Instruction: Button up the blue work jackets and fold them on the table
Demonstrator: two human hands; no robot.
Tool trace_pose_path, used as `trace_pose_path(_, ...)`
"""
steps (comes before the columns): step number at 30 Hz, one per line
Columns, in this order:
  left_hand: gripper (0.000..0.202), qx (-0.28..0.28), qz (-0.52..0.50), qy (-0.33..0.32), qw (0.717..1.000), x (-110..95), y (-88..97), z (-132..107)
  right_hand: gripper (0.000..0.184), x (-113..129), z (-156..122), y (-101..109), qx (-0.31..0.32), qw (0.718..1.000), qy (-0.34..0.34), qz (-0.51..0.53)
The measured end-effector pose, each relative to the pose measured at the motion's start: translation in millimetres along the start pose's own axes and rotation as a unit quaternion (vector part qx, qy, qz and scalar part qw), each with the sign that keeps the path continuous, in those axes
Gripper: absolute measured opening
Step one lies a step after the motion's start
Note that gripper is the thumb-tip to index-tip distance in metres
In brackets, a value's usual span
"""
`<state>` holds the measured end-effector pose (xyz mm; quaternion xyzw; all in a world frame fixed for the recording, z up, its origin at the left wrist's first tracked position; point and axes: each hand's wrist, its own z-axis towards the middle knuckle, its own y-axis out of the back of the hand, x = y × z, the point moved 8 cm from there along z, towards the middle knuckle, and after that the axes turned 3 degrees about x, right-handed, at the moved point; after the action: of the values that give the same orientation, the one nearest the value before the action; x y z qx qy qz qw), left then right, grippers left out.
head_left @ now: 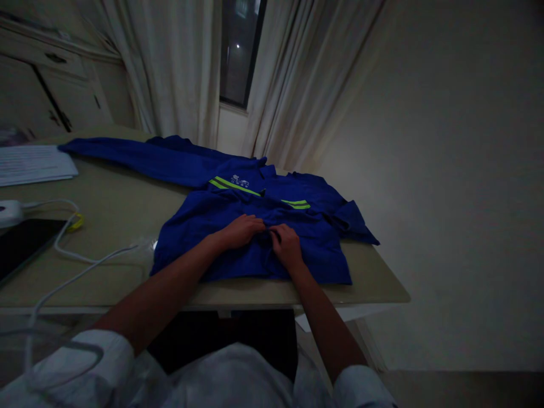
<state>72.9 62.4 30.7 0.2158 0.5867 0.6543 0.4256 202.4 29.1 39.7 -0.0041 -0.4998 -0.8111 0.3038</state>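
A blue work jacket (238, 260) with yellow-green and grey reflective stripes and a white chest print lies spread over the table, its collar toward the window. One sleeve stretches out to the left; the other is bent at the right edge. At the middle of the jacket front, my left hand (244, 231) is closed with its fingertips pinching the front opening. Close beside it, my right hand (287, 243) pinches the same opening, thumb and fingers together. The fabric bunches between the two hands. Whether a button or zip sits under the fingertips is too dark to make out.
On the left of the table (114, 221) lie a stack of printed papers (38, 164), a dark phone or tablet (25, 243) and a white charger (9, 213). A white cable (80, 277) runs toward me. Curtains (178, 68) and a wall (446, 170) stand behind.
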Motion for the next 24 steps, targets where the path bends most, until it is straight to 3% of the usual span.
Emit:
trace_pose_path(4,0.029,-0.003,-0.007,0.008,1.0,1,-7.2,0,0.014,-2,1,-4,0.013,0.999,0.016,0.032)
trace_pose_path(11,0.025,-0.022,-0.002,0.099,0.995,7,-11.4,0,0.009,-8,4,-9,0.048,0.993,0.02,0.102)
trace_pose_path(19,0.029,0.006,-0.026,0.024,0.999,-2,-14.3,1,0.01,-7,4,-7,0.045,0.987,0.009,0.151)
trace_pose_path(24,0.022,0.006,-0.161,-0.001,0.987,0,4.2,-6,0.004,-20,6,5,-0.005,0.988,-0.034,0.148)
